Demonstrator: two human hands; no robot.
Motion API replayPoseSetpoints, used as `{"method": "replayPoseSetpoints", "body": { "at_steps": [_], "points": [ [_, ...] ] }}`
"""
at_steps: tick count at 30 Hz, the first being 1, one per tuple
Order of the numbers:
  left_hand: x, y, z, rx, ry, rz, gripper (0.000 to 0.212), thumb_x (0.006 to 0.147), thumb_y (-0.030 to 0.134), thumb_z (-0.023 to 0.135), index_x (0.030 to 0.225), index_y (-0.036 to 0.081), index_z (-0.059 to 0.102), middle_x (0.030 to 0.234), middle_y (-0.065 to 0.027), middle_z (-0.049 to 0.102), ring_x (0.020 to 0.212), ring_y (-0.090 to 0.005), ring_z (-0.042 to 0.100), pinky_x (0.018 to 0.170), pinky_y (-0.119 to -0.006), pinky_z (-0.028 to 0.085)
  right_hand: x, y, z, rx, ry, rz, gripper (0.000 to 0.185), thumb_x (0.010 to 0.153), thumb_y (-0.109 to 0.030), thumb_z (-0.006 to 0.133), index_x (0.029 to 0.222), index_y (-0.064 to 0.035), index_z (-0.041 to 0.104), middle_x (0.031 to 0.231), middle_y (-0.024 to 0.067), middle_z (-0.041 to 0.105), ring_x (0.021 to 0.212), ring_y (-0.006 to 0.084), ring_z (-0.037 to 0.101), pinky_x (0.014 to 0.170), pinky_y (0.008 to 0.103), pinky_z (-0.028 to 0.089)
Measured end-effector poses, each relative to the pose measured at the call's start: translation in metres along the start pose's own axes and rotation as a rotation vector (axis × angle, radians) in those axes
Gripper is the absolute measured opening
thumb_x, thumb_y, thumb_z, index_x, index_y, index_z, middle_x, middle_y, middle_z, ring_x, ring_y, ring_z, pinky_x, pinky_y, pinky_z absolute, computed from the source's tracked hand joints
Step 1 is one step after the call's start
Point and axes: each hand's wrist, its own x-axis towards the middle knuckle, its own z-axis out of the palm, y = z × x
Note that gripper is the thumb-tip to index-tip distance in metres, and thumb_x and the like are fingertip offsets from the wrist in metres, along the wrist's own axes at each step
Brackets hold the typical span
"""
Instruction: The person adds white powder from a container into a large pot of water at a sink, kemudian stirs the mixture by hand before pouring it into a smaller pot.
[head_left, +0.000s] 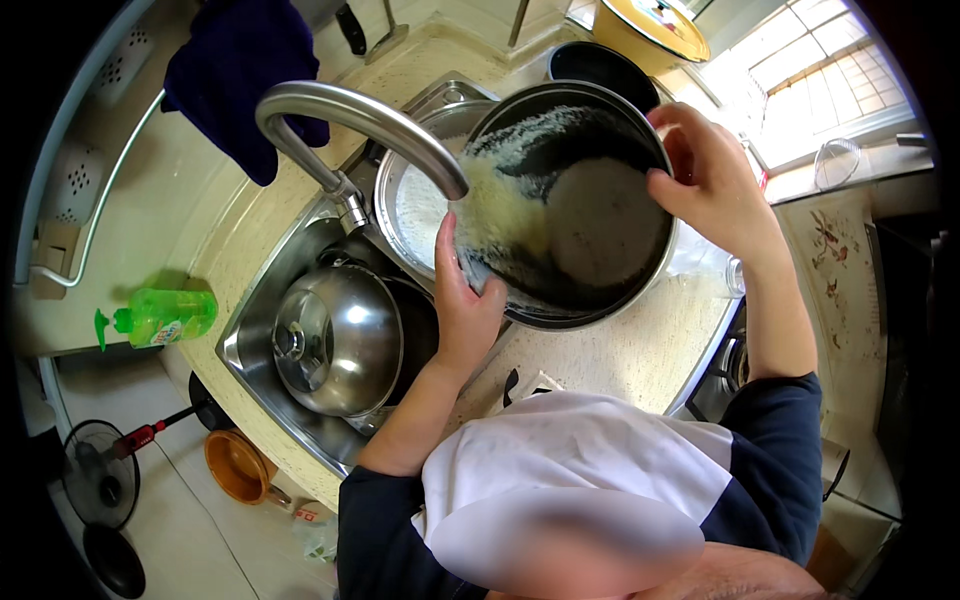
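Note:
A round dark-lined pot (611, 225) is tilted over the counter beside the sink. My right hand (705, 180) grips its far right rim, thumb on the near side. My left hand (466, 300) holds its left side near the rim, with part of the grip hidden. A pale, powdery or pasty mass (502, 214) lies along the pot's left inner wall, and white smears spread over the dark lining. Partly under the pot's left edge stands a metal basin (409, 214) with white contents. The curved faucet (367, 112) reaches across in front of both vessels.
The steel sink (251, 330) holds a domed metal lid (352, 337). A green soap pump bottle (172, 315) stands left of it. Behind are a black bowl (600, 71) and a yellow lidded pot (645, 34). A dark blue cloth (247, 75) hangs at upper left; a stove (720, 375) lies right.

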Motion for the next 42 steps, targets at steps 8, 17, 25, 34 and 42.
{"method": "replayPoseSetpoints", "body": {
  "at_steps": [8, 17, 25, 34, 42],
  "points": [
    [0.019, -0.003, 0.015, 0.639, 0.105, 0.352, 0.051, 0.072, 0.001, 0.059, 0.120, -0.002, 0.042, 0.129, -0.0250, 0.032, 0.125, -0.0353, 0.028, 0.101, -0.037, 0.029, 0.008, -0.014, 0.001, -0.096, -0.010, -0.113, 0.022, 0.067, -0.006, 0.058, 0.086, 0.0023, 0.052, 0.067, 0.0185, 0.056, 0.069, 0.0330, 0.058, 0.062, 0.0394, 0.044],
    [0.103, -0.060, 0.048, 1.037, -0.290, 0.653, 0.030, 0.072, 0.022, 0.064, 0.096, 0.005, 0.059, 0.112, -0.0135, 0.050, 0.111, -0.0281, 0.043, 0.094, -0.036, 0.034, 0.024, -0.022, 0.031, -0.290, 0.077, -0.399, 0.016, 0.067, -0.006, 0.056, 0.082, -0.0020, 0.051, 0.070, 0.0168, 0.057, 0.072, 0.0349, 0.057, 0.061, 0.0423, 0.046],
    [0.114, -0.068, 0.036, 1.143, -0.398, 0.466, 0.010, 0.069, 0.003, 0.057, 0.079, 0.003, 0.058, 0.088, -0.0124, 0.055, 0.089, -0.0279, 0.053, 0.077, -0.037, 0.044, 0.042, -0.006, 0.038, -0.331, 0.106, -0.393, 0.021, 0.065, -0.001, 0.056, 0.085, -0.0027, 0.047, 0.069, 0.0172, 0.054, 0.072, 0.0378, 0.054, 0.060, 0.0444, 0.043],
    [0.073, -0.111, -0.019, 0.934, -0.080, 0.457, 0.015, 0.077, 0.001, 0.055, 0.091, -0.002, 0.058, 0.094, -0.0186, 0.057, 0.084, -0.0356, 0.055, 0.072, -0.042, 0.046, 0.052, -0.008, 0.053, -0.439, 0.195, -0.430, 0.015, 0.068, -0.004, 0.052, 0.083, -0.0040, 0.051, 0.070, 0.0146, 0.058, 0.069, 0.0333, 0.059, 0.061, 0.0403, 0.045],
    [0.108, -0.063, 0.008, 0.784, -0.087, 0.459, 0.015, 0.077, 0.004, 0.056, 0.091, -0.001, 0.058, 0.093, -0.0159, 0.056, 0.090, -0.0324, 0.054, 0.081, -0.039, 0.044, 0.044, -0.003, 0.055, -0.351, 0.099, -0.440, 0.014, 0.070, -0.001, 0.052, 0.083, -0.0042, 0.046, 0.071, 0.0141, 0.056, 0.070, 0.0357, 0.056, 0.058, 0.0430, 0.044]
  ]
}}
